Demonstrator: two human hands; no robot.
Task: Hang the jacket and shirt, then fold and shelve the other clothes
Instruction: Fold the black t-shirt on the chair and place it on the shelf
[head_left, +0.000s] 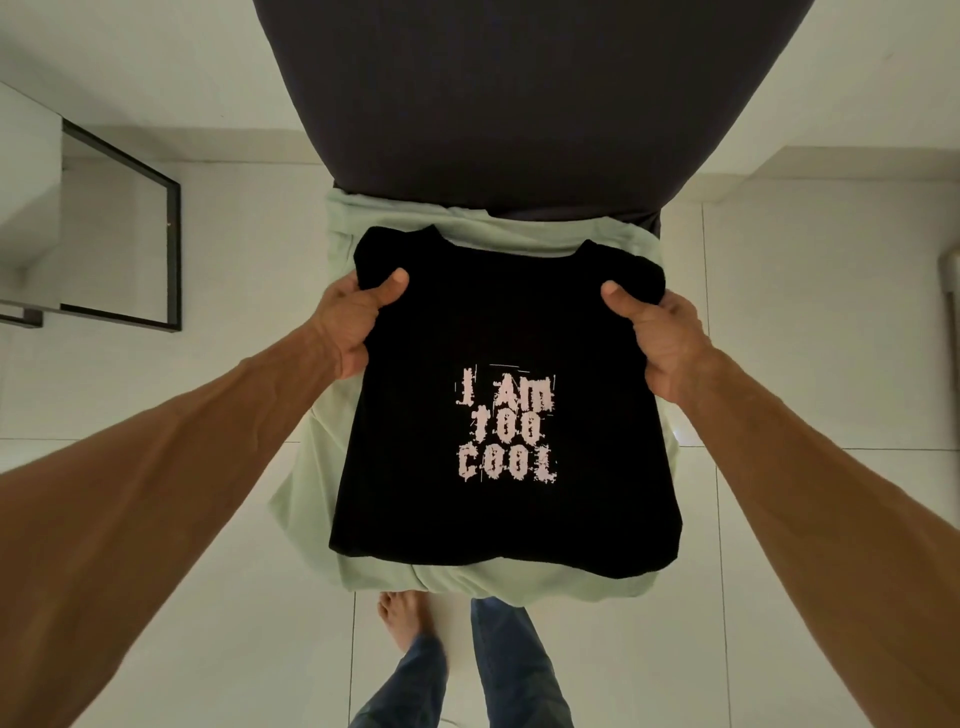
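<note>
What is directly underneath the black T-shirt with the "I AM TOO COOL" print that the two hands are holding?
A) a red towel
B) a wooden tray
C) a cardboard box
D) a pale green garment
D: the pale green garment shows around all sides of the black T-shirt, which the left hand and right hand grip at its upper corners.

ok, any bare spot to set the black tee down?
Bare dark mattress top beyond the pale green garment, and white tiled floor on both sides. The black T-shirt is held in the left hand and right hand.
</note>
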